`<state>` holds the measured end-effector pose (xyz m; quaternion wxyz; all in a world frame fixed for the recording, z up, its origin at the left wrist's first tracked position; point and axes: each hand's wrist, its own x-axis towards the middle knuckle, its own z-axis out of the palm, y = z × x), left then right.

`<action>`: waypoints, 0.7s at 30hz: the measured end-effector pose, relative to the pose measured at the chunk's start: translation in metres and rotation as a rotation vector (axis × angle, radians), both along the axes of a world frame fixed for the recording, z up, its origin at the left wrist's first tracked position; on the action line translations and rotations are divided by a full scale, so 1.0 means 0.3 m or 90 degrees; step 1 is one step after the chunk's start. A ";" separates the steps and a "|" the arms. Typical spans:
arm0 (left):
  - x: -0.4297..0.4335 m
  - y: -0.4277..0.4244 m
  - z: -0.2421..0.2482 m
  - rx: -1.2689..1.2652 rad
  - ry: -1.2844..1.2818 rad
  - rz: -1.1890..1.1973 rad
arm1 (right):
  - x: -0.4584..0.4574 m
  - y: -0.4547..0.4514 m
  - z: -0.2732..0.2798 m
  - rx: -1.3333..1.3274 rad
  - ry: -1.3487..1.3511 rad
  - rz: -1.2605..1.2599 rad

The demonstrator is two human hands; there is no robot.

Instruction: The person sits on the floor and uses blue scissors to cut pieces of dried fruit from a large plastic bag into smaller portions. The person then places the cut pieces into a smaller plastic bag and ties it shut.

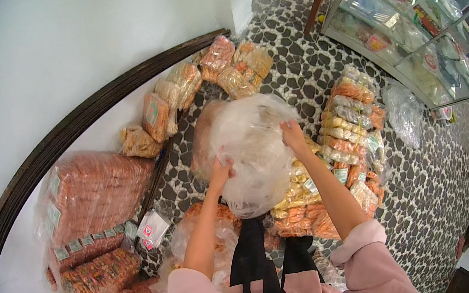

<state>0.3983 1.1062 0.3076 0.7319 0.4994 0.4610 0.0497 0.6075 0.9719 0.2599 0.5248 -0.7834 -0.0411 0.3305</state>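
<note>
A large clear plastic bag (255,157), puffed out and partly blurred, is spread between my two hands in front of my legs. My left hand (221,170) grips its near left side. On the right edge of the same bag, my right hand (292,134) has its fingers closed around the plastic. Behind the bag, on its left, shows a pinkish bundle (203,140) in plastic, mostly hidden. Just right of the bag lie yellow and orange packed snack bundles (297,187) in clear wrap.
Large wrapped stacks of reddish packets (97,188) lie along the left wall. Several snack packs (157,115) line the far side. Tied bundles (346,118) and a loose plastic bag (403,111) lie right, near a glass display case (409,24) on the pebble-patterned floor (427,188).
</note>
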 end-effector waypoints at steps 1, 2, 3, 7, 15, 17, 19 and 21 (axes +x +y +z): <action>0.032 0.017 0.030 0.003 -0.042 0.047 | 0.019 0.045 0.101 0.081 0.019 0.016; 0.067 0.039 0.073 0.000 -0.079 0.102 | 0.035 0.070 0.204 0.151 0.059 0.020; 0.102 0.073 0.126 0.048 -0.133 0.162 | 0.038 0.074 0.302 0.225 0.120 0.014; 0.104 0.288 0.386 0.196 -0.311 0.366 | 0.048 0.041 0.585 0.369 0.090 -0.052; 0.046 0.170 0.380 0.253 -0.095 0.189 | 0.138 -0.088 0.179 -0.161 -0.211 0.025; 0.071 0.147 0.400 0.189 -0.104 0.149 | 0.160 -0.078 0.110 -0.077 -0.314 0.004; 0.099 0.167 0.460 0.262 -0.147 0.139 | 0.175 -0.089 0.152 -0.032 -0.288 -0.009; 0.133 0.190 0.529 0.298 -0.187 0.179 | 0.236 -0.087 0.299 0.055 -0.182 0.012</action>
